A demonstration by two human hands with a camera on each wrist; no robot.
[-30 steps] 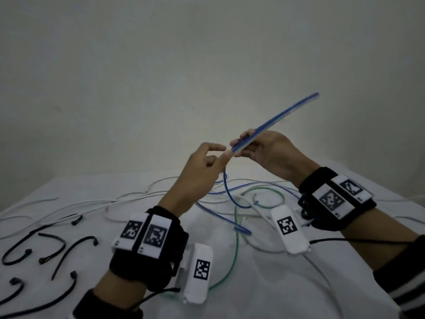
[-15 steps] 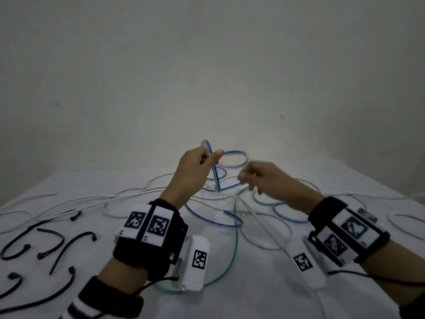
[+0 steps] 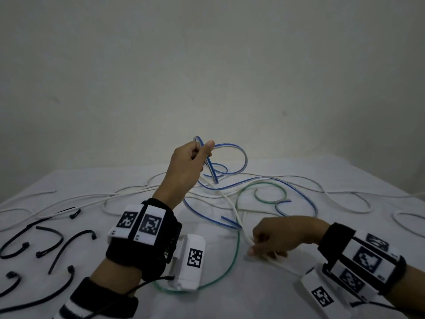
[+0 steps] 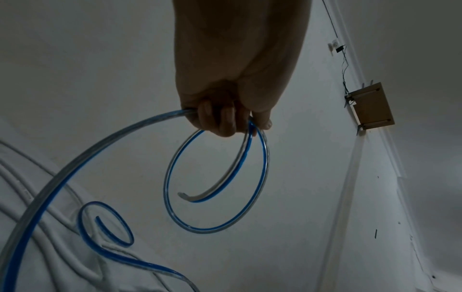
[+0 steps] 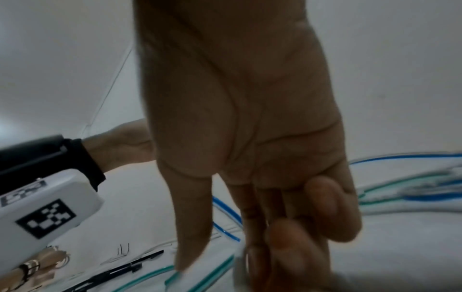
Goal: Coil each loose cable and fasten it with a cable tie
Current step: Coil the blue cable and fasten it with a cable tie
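Observation:
My left hand [image 3: 202, 150] is raised above the table and grips a blue-striped clear cable [image 3: 236, 155] between thumb and curled fingers. In the left wrist view the blue cable [image 4: 217, 181] hangs from that hand [image 4: 232, 120] as one round loop with a short free end inside it, and a long strand trails down to the left. My right hand [image 3: 253, 248] is low on the white table [image 3: 230, 300], its fingertips at a white cable [image 3: 239, 219]. The right wrist view is blurred: the thumb [image 5: 190, 237] stands apart from the fingers, and whether they hold the white cable [image 5: 238, 258] is unclear.
Several black cable ties [image 3: 66, 245] lie at the table's left. A green-striped cable [image 3: 232, 254] curves between my wrists, and more white cables [image 3: 345, 199] and blue cable runs [image 3: 305, 199] sprawl across the far half. A plain wall stands behind.
The straight blue cable length was bent into a loop that my left hand now holds alone. My right hand let go of it and dropped to the table by the white cable.

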